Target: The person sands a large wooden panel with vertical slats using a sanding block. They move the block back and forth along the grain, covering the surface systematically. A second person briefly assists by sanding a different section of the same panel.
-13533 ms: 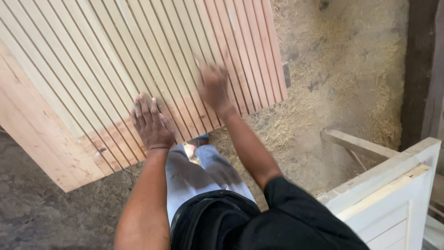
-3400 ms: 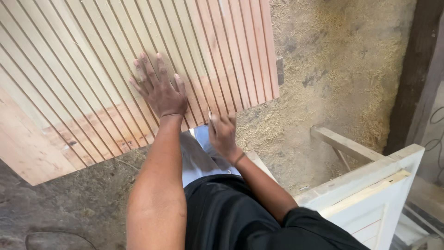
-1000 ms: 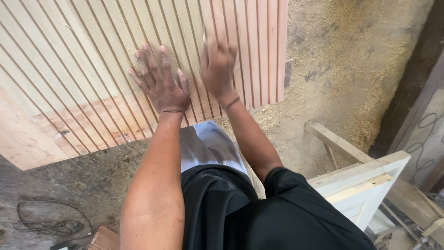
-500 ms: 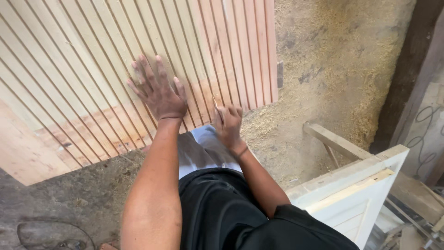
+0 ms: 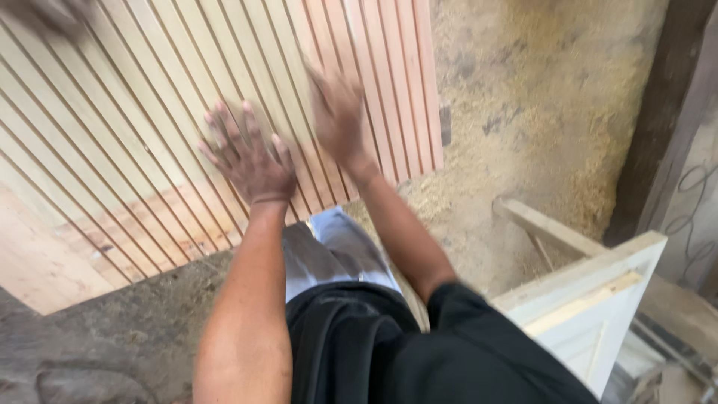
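A large wooden panel [image 5: 149,112] with many narrow parallel grooves lies tilted in front of me, pale on the left and reddish toward the right. My left hand [image 5: 247,161] rests flat on it near its lower edge, fingers spread, holding nothing. My right hand [image 5: 336,116] is over the reddish slats just to the right, blurred by motion. Whether it holds anything I cannot tell.
Sawdust and shavings cover the floor [image 5: 523,112] right of the panel. A white-painted wooden frame [image 5: 591,292] stands at the lower right with a loose plank [image 5: 538,224] behind it. A dark post [image 5: 658,112] rises at the right edge.
My right hand has slid from the panel's near edge up along the slats, as it did a second ago. My left hand stays flat in about the same place.
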